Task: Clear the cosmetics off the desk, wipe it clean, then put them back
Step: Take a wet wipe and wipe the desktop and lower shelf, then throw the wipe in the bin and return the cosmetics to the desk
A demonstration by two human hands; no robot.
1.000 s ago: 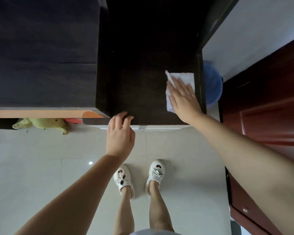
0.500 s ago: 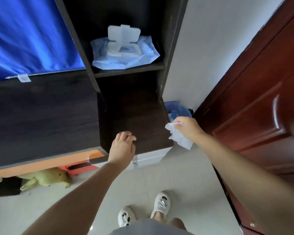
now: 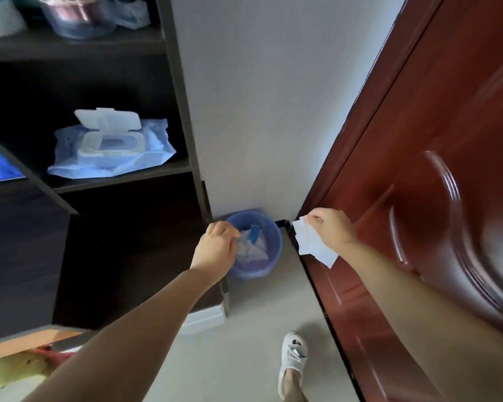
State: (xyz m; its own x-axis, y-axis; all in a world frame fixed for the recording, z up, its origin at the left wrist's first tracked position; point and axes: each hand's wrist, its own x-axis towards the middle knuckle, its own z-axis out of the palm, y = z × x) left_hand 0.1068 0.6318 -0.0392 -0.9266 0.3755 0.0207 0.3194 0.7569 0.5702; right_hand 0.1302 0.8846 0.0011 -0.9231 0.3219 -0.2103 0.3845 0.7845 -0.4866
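My right hand [image 3: 333, 231] pinches a white wet wipe [image 3: 314, 244] that hangs down in front of the red door, just right of a blue waste bin [image 3: 273, 242] on the floor. Crumpled wipes lie inside the bin. My left hand [image 3: 217, 248] hovers over the right edge of the dark desk surface [image 3: 134, 256], fingers loosely curled with nothing in them, overlapping the bin's left rim. An open blue pack of wet wipes [image 3: 111, 149] lies on the shelf above the desk.
A red-brown door [image 3: 433, 169] fills the right side, close to my right arm. A white wall stands behind the bin. Containers [image 3: 73, 15] sit on the top shelf. A yellow-green plush toy [image 3: 9, 369] lies under the desk. My white shoe [image 3: 292, 358] is on the tiled floor.
The view has swung up and right from the desk toward the bin. My right hand lifted the wipe off the desk and carried it right, beside the bin. My left hand left the desk's front edge.
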